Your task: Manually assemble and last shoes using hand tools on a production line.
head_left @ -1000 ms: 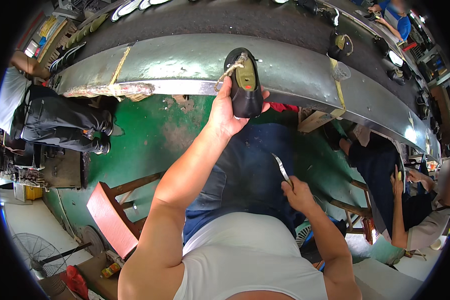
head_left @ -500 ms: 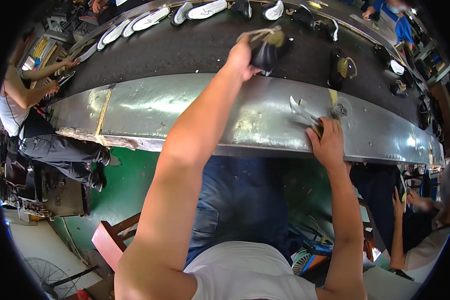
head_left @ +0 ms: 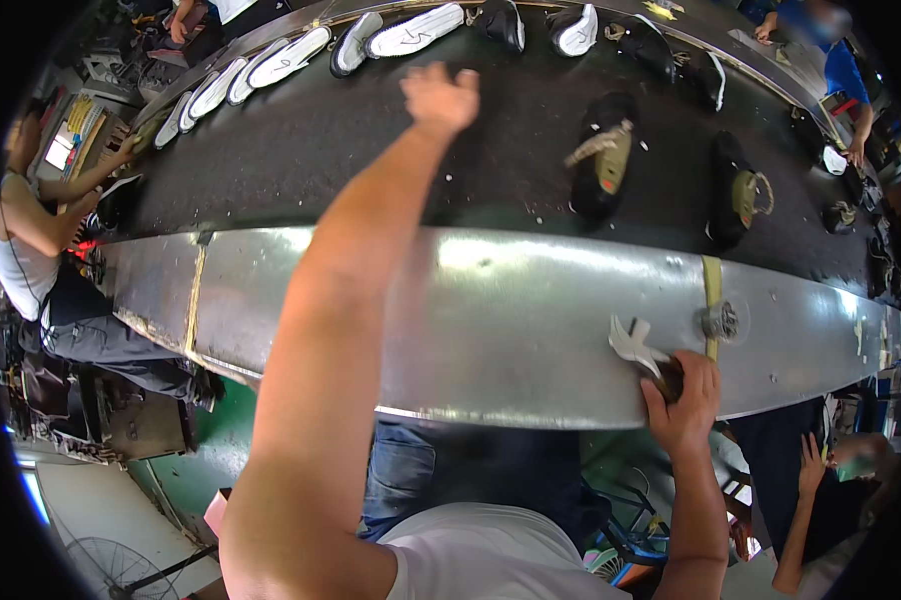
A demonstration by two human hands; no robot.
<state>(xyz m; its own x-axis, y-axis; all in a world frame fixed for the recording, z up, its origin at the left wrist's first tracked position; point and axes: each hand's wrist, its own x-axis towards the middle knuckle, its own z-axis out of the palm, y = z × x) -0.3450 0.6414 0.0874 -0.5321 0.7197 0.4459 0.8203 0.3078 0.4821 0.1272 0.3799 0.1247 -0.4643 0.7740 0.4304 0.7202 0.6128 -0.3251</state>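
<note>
My left hand [head_left: 443,97] is stretched out over the dark belt, fingers spread and nothing in them. It is nearest to the white shoe soles [head_left: 414,31] along the belt's far side. To its right a black shoe [head_left: 593,190] with an olive lining and loose laces lies on the belt. A second black shoe [head_left: 728,214], similar in look, lies farther right. My right hand [head_left: 686,400] rests at the front of the metal ledge, closed around the dark handle of silver-headed pincers [head_left: 635,345]. Part of the handle is hidden by the fingers.
Several more shoes, such as a black one [head_left: 501,25], line the belt's [head_left: 301,150] far edge. The shiny metal ledge [head_left: 531,320] runs along my side, with a yellow strip [head_left: 712,290] across it. People work at left [head_left: 33,235], far right [head_left: 851,80] and lower right [head_left: 816,500].
My left hand has let go of the black shoe and moved left; the shoe now lies on the belt. My right hand still holds the pincers. The whole view has shifted, showing the belt lower.
</note>
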